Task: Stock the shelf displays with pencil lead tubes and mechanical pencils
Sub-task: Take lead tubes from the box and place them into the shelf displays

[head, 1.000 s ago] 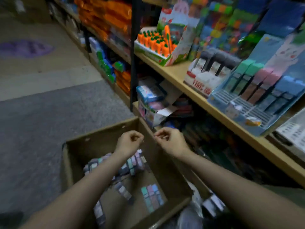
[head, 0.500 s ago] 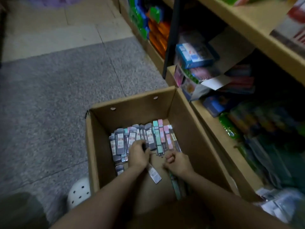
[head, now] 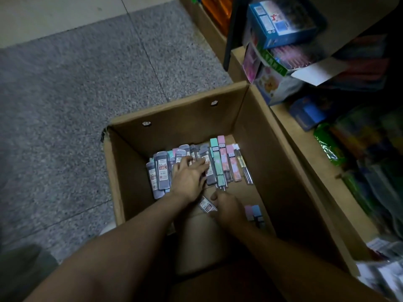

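An open cardboard box stands on the floor. On its bottom lies a row of pencil lead tubes: several grey ones, a mint one, pink ones and a clear one. My left hand lies flat on the grey tubes with its fingers spread. Just behind that row, my right hand is curled, and its thumb and fingers pinch the end of a loose grey lead tube. A pink and a blue tube lie beside my right wrist.
A wooden shelf board runs along the box's right side, holding green packs and dark packets. Above it sit a blue carton and an opened carton. Grey speckled floor lies to the left.
Both hands dropped from the box rim down into the box. My left hand uncurled and spread over the grey tubes. My right hand closed on the loose grey tube.
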A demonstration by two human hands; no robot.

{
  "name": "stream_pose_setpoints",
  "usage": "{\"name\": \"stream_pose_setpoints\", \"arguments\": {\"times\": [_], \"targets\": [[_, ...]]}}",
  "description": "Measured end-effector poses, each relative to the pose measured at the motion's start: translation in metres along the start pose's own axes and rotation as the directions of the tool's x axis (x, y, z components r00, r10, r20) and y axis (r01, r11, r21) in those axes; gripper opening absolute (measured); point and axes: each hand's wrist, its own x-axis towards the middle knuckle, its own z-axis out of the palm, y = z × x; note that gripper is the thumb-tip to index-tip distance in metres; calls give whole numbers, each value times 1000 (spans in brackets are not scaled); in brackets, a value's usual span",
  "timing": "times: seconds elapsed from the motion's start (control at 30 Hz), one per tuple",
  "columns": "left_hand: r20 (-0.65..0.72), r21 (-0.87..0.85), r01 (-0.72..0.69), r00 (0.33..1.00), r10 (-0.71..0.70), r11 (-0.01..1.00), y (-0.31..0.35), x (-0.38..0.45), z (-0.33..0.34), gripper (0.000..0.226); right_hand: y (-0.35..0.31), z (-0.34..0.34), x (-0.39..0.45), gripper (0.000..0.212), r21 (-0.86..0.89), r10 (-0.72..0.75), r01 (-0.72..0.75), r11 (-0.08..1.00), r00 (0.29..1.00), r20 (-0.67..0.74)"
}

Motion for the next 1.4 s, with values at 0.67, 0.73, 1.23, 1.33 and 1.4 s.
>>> {"name": "stream_pose_setpoints", "arguments": {"times": [0.67, 0.73, 1.23, 1.33, 1.4], "targets": [[281, -959, 207, 798, -532, -196, 47, -1, -15, 21, -13, -70, 30, 17, 591, 120, -13, 806, 983, -142], [270, -963, 201, 754, -598, -182, 38, 1, -13, 16, -8, -69, 40, 17, 449, 182, -61, 891, 955, -232], [276, -872, 462, 736, -618, 162, 25, 3, 4, 25, -15, -63, 73, 40, 143, 142, -97, 985, 927, -347], [266, -876, 450, 749, -606, 172, 30, -1, 2, 21, -8, -67, 64, 26, 182, 170, -122, 976, 946, -277], [254, -876, 447, 749, -612, 183, 33, -7, 0, 22, -3, -68, 54, 10, 220, 200, -144, 965, 945, -258]]}}
